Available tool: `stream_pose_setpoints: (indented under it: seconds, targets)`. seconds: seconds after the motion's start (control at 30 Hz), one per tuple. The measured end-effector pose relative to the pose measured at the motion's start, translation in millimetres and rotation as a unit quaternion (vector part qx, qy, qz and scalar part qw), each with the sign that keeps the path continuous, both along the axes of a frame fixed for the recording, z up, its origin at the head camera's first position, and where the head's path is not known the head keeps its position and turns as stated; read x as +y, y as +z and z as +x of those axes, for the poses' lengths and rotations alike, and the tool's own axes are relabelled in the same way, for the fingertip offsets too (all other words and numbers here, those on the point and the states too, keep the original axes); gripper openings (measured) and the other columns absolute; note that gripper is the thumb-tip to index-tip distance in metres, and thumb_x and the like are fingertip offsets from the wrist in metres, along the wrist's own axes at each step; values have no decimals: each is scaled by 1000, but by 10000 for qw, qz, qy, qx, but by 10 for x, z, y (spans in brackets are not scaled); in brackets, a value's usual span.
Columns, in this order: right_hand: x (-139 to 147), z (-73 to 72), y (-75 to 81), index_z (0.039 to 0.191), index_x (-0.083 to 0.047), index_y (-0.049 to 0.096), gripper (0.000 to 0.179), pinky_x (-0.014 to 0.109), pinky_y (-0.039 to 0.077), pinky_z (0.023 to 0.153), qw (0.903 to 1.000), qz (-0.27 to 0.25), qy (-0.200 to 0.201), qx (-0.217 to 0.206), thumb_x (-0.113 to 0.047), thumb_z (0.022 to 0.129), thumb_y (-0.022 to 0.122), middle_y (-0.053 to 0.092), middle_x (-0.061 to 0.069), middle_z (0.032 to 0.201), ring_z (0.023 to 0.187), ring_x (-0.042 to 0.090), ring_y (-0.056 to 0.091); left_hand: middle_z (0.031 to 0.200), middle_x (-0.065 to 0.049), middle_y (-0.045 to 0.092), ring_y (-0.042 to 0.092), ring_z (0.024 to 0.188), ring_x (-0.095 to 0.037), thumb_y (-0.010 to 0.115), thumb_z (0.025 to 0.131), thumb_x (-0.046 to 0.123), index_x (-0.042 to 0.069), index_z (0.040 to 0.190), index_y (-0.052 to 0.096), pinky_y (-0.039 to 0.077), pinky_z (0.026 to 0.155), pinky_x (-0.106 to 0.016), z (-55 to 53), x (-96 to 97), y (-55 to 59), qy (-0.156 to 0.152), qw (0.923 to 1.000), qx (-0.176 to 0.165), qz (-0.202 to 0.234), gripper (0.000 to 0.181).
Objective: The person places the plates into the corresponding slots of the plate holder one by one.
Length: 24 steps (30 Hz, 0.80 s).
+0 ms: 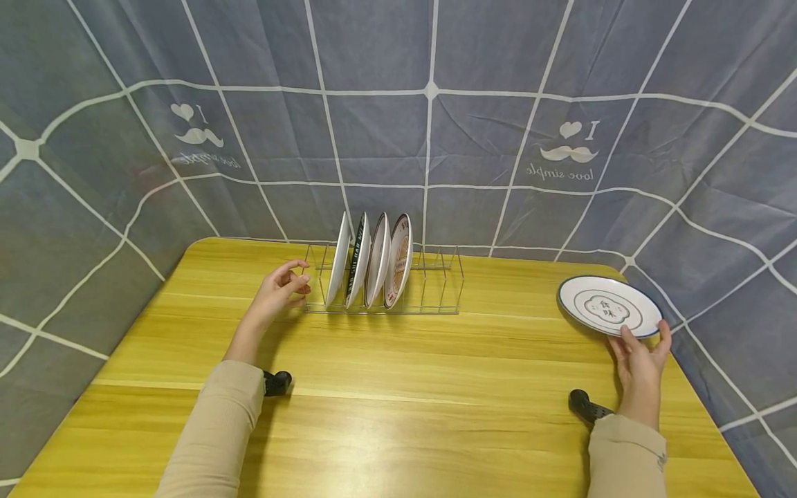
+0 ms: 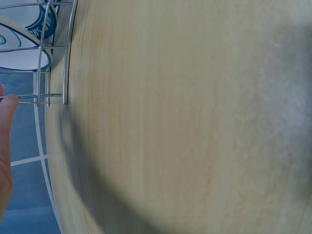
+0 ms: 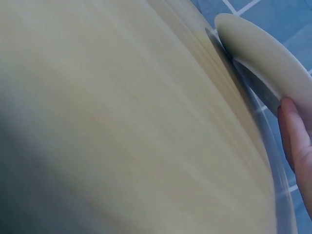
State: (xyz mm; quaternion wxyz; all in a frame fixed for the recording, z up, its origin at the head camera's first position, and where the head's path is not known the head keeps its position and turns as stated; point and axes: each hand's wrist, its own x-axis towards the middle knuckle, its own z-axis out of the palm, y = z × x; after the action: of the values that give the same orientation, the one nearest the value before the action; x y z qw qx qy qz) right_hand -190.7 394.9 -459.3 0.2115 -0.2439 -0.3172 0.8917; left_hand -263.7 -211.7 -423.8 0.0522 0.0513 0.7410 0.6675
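A wire dish rack (image 1: 429, 309) stands near the back of the table, with several plates (image 1: 398, 263) upright in its left and middle slots. My left hand (image 1: 277, 294) is at the rack's left end, thumb and fingers curled about the end wire. In the left wrist view a fingertip (image 2: 10, 100) meets that wire. Far to the right, my right hand (image 1: 641, 356) grips a white plate (image 1: 579, 297) with a blue rim and dark characters in its centre. The thumb lies over the near rim, other fingers beneath. The right wrist view shows the plate's underside (image 3: 258, 46), tilted.
The rack's right-hand slots (image 1: 442, 280) hold no plates. A grey curtain (image 1: 373, 138) with white lines hangs behind and on both sides of the wooden table (image 1: 386, 401). Black straps with knobs (image 1: 277, 382) are on both wrists.
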Motion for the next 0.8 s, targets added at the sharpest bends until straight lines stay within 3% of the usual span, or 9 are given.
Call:
stream_pose_setpoints:
  seconds: [0.23, 0.33, 0.53, 0.7, 0.8]
  targets:
    - [-53, -4, 27, 129, -38, 37, 82, 33, 55, 65, 9993, -51, -199, 300, 23, 77, 54, 27, -7, 125, 76, 22, 65, 80, 2, 54, 60, 81, -15, 55, 92, 22, 8, 120, 48, 54, 72, -32, -9, -2, -7, 7, 10000, -15, 25, 31]
    - [-92, -6, 84, 127, -36, 39, 81, 35, 55, 64, 9988, -68, -213, 427, 24, 75, 55, 38, 1, 118, 75, 24, 66, 80, 2, 54, 60, 81, -14, 55, 92, 22, 12, 118, 49, 54, 72, -32, -9, -4, -8, -2, 10000, -33, 43, 28]
    - [-205, -23, 228, 127, -33, 41, 81, 34, 55, 66, 9969, 164, 69, 765, 26, 74, 54, 47, 10, 103, 75, 23, 65, 80, 2, 53, 59, 80, -13, 55, 92, 23, 16, 116, 50, 54, 72, -31, 0, -5, -6, 4, 10000, -51, 34, 25]
    - [-343, -37, 355, 130, -29, 38, 81, 34, 55, 68, 9898, 347, 391, 1322, 29, 75, 50, 48, 14, 105, 78, 25, 65, 80, 2, 54, 60, 81, -14, 55, 92, 23, 22, 112, 51, 54, 71, -31, 4, -1, 1, 21, 10000, -86, 45, 20]
    - [-434, -60, 437, 130, -27, 38, 80, 35, 55, 67, 9842, 562, 538, 1588, 30, 75, 49, 48, 15, 107, 80, 24, 64, 80, 2, 54, 60, 81, -14, 55, 92, 22, 18, 115, 51, 54, 71, -31, 4, 3, 6, 29, 10000, -78, 50, 23]
